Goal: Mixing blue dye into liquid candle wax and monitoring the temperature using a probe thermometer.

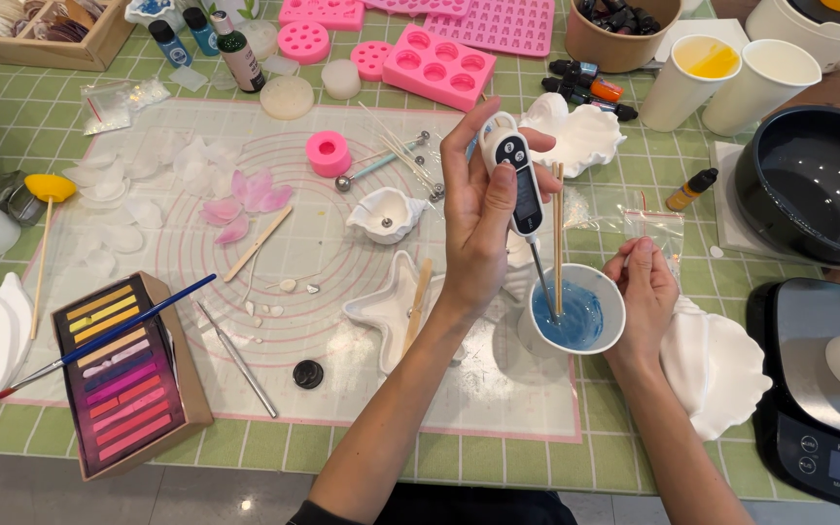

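Fingers (461,156) of the left hand (478,228) are clenched around a white digital probe thermometer (520,180), thumb pressed on its dark face, with two thin wooden sticks (558,228) pinched alongside. The thermometer's metal probe and the stick ends run down into a white paper cup (576,311) holding blue liquid; the cup sits directly below the left fingers, on a translucent pink-lined mat (362,379). The right hand (646,292) grips the cup's right rim, fingers curled against the wall; a small clear bag (655,228) stands just behind these fingers, and whether they pinch it cannot be determined.

The probe tip is submerged and not visible. A white star-shaped dish (391,311) lies partly behind the left forearm. A white shell-shaped dish (721,369) is partly covered by the right wrist. A black kitchen scale (819,457) is cut off at the right edge.
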